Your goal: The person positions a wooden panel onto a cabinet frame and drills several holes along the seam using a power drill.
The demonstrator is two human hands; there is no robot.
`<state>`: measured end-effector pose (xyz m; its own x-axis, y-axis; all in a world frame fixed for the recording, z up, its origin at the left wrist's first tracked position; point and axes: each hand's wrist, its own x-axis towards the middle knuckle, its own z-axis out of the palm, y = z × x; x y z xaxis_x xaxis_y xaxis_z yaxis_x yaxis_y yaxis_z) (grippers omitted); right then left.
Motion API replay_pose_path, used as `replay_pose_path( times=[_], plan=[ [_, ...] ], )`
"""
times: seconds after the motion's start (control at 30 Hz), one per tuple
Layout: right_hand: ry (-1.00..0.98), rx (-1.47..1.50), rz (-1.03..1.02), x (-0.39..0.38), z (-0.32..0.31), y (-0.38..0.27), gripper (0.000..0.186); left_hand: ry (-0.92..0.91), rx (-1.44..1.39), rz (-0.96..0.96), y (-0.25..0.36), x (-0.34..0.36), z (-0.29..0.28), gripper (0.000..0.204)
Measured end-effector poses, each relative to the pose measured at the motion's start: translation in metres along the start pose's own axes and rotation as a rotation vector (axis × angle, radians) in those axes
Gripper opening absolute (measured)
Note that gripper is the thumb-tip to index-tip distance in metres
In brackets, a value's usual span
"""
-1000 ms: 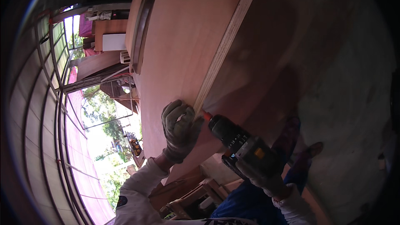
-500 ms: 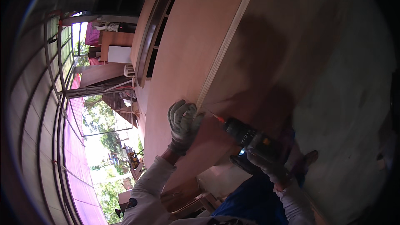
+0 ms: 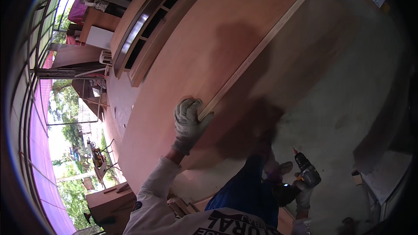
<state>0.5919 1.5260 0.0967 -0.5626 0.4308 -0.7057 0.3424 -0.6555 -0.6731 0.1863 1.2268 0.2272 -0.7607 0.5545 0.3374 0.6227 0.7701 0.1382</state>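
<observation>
My left hand [image 3: 187,124], in a pale work glove, is closed on the near end of a long light wooden strip [image 3: 256,53], fingers on one side and thumb on the other. The strip runs away to the upper right along a large reddish-brown wood panel [image 3: 183,67]. Down at the right, my right hand [image 3: 302,198], also gloved, grips the handle of a cordless drill [image 3: 307,170]. Its reddish-tipped bit points up and away from me, apart from the strip and panel. My shadow darkens part of the panel.
Beyond the panel stands a long dark-framed wooden piece with openings [image 3: 141,39]. Boards and a white sheet [image 3: 100,37] lean farther back, near a white plastic chair [image 3: 106,57]. A wooden box-like piece [image 3: 111,204] is at lower left. Grey floor [image 3: 339,113] spreads to the right.
My right hand has drawn the drill back from near the strip's end, down and to the right. My left hand stays on the strip's end. The view has shifted and turned.
</observation>
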Motion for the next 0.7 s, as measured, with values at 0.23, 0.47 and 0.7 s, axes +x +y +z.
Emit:
replay_pose_path(
  times=[0.23, 0.47, 0.7],
  plan=[
    [-0.078, 0.325, 0.018, -0.026, 0.029, -0.022, 0.055, -0.047, -0.043, 0.067, -0.004, 0.040, 0.011, 0.055],
    [-0.083, 0.462, -0.047, -0.038, 0.071, -0.063, 0.049, 0.033, -0.067, 0.138, 0.045, 0.101, 0.041, 0.051],
    [-0.161, 0.344, -0.208, -0.031, 0.088, -0.103, 0.044, 0.094, 0.017, 0.114, 0.087, 0.129, 0.040, 0.040]
  ],
)
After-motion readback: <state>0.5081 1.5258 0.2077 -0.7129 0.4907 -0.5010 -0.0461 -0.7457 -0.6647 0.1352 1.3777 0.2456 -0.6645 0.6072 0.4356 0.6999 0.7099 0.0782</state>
